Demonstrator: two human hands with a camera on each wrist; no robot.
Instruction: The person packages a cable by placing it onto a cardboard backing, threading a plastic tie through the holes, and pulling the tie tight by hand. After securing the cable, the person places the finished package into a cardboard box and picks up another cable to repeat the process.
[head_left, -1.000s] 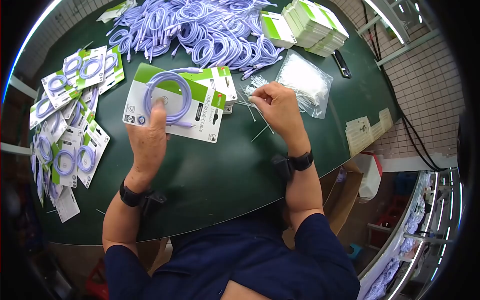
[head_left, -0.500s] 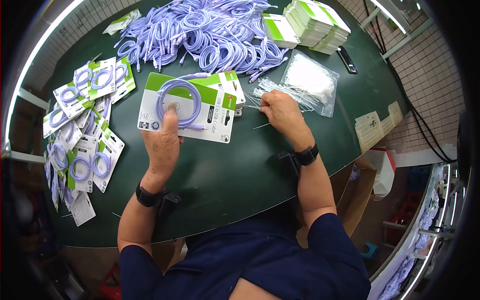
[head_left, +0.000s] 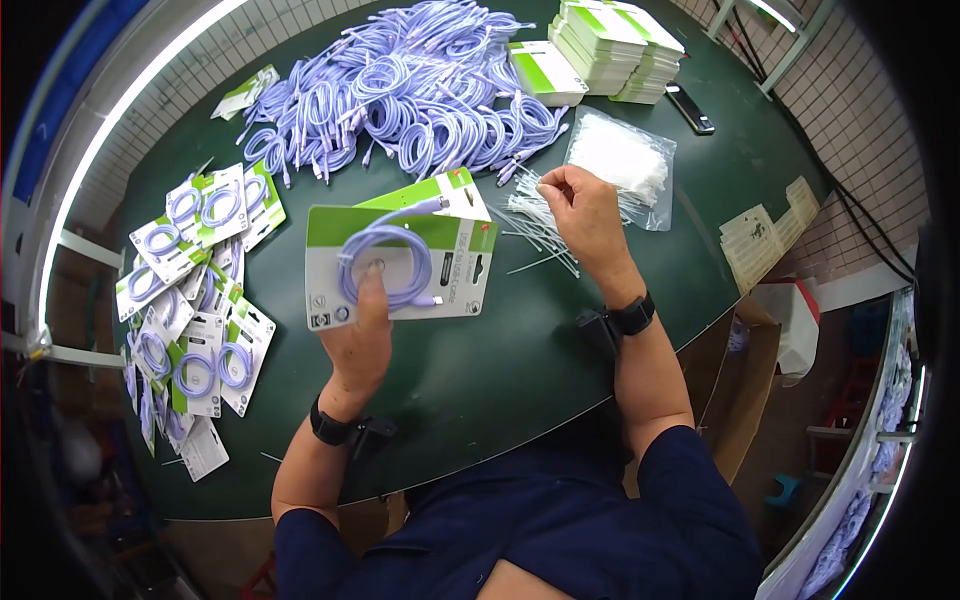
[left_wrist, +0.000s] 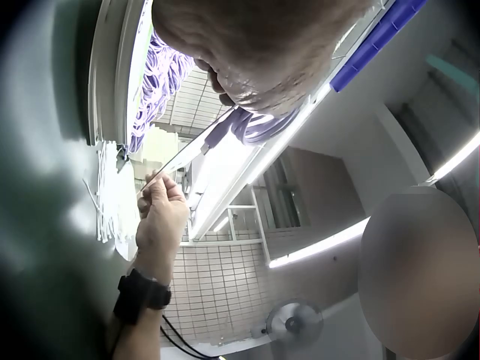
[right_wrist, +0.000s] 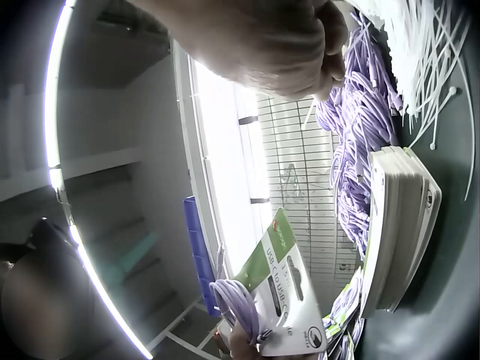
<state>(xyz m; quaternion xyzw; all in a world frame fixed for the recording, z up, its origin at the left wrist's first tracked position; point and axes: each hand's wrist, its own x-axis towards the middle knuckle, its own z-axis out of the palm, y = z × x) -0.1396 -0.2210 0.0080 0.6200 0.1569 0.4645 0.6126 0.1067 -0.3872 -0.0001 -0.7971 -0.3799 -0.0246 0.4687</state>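
Observation:
My left hand (head_left: 360, 340) holds a green-and-white USB-C cable card (head_left: 335, 265), its thumb pressing a coiled lilac cable (head_left: 425, 265) against the front. A connector points up at the card's top right. In the right wrist view, the same card (right_wrist: 289, 311) stands upright, with its coil (right_wrist: 238, 304) beside the thumb. My right hand (head_left: 595, 225) pinches thumb against forefinger above loose white cable ties (head_left: 535, 215). From those fingertips a thin white cable tie (right_wrist: 308, 116) sticks out in the right wrist view. Behind the held card lies a stack of blank cards (head_left: 465, 195), partly hidden.
A heap of lilac cables (head_left: 400, 95) covers the back of the green table (head_left: 520, 350). Finished carded cables (head_left: 200, 330) pile up at left. At back right are stacked cards (head_left: 610, 50), a bag of ties (head_left: 620, 160), a black phone-like object (head_left: 690, 108) and paper sheets (head_left: 765, 235).
The right fingers have come up from among the loose ties with a tie between them. My left hand still grips the card, now turned more level. The whole head view has shifted somewhat.

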